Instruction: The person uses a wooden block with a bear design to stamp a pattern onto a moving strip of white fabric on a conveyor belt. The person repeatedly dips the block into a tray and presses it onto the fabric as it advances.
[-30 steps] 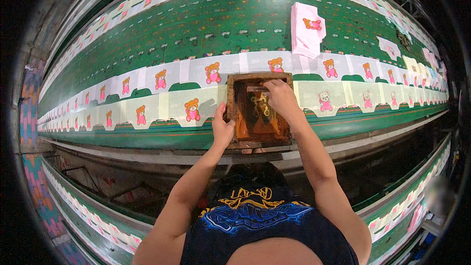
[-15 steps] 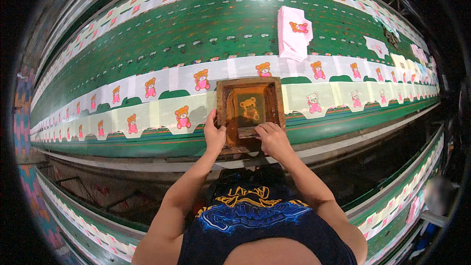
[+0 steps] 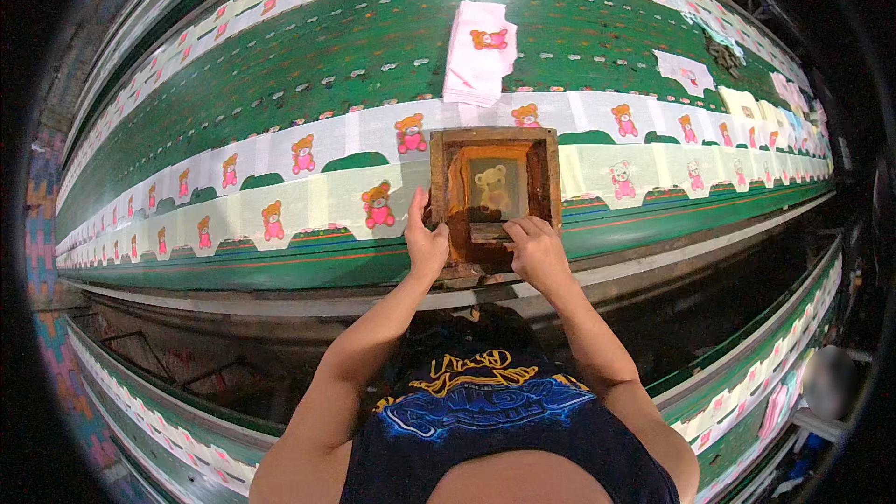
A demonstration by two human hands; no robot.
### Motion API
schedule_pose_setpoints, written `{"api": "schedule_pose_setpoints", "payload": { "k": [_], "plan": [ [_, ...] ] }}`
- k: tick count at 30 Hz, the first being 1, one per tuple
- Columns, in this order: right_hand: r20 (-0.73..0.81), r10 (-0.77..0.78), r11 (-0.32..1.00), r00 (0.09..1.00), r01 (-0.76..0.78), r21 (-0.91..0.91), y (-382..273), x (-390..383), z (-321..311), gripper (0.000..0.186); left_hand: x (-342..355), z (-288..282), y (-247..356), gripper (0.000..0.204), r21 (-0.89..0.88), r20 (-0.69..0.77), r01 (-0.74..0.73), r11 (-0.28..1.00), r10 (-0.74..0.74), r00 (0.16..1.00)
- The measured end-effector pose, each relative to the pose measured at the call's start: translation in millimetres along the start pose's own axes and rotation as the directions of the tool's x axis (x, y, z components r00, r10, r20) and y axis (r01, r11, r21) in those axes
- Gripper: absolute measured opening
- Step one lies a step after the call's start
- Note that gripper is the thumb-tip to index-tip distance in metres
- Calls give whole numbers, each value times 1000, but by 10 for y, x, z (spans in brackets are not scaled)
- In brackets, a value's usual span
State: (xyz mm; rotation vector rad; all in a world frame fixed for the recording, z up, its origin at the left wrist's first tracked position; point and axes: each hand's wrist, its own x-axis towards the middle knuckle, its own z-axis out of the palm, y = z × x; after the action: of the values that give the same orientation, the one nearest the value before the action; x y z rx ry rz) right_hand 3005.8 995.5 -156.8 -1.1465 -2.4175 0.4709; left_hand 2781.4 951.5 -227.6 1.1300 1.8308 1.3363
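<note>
A wooden screen-printing frame lies over the near row of pale yellow fabric pieces. Its mesh shows a bear shape, and orange-brown ink stains its inside walls. My left hand grips the frame's left side, thumb on the rim. Inside the frame, my right hand pinches a small squeegee at the near end of the mesh. Left of the frame is a fabric piece with a brown and pink bear. On its right, a piece carries a bear in pink and outline only. The frame hides the fabric beneath.
A folded stack of pink fabric lies beyond the frame on the green table. White pieces with bears form a second row. Farther right are a loose pink piece and a dark cloth. Another printing table runs behind me.
The frame and both hands have shifted right by one fabric piece. The bear that was under the frame now shows brown and pink on its left. My view has shifted right too.
</note>
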Motion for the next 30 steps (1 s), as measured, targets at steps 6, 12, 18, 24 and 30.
{"api": "schedule_pose_setpoints", "payload": {
  "k": [6, 12, 18, 24, 30],
  "plan": [
    [-10, -37, 998, 999, 37, 43, 400, -164, -150, 31, -8, 419, 35, 85, -24, -4, 54, 998, -54, 999],
    [1, -83, 993, 997, 83, 86, 510, -208, -152, 33, -1, 478, 78, 83, -35, -9, 109, 993, -110, 994],
    [5, -99, 993, 995, 99, 61, 494, -214, -204, 31, 15, 470, 176, 69, 69, 1, 107, 992, -107, 994],
    [150, -73, 988, 986, 51, 143, 618, 74, -354, 23, -1, 420, 72, 64, 172, -1, 80, 982, -81, 997],
    [-98, -71, 992, 993, 81, 98, 1060, 958, -71, 19, 28, 449, 104, 63, 131, 16, 57, 990, -60, 998]
  ]
}}
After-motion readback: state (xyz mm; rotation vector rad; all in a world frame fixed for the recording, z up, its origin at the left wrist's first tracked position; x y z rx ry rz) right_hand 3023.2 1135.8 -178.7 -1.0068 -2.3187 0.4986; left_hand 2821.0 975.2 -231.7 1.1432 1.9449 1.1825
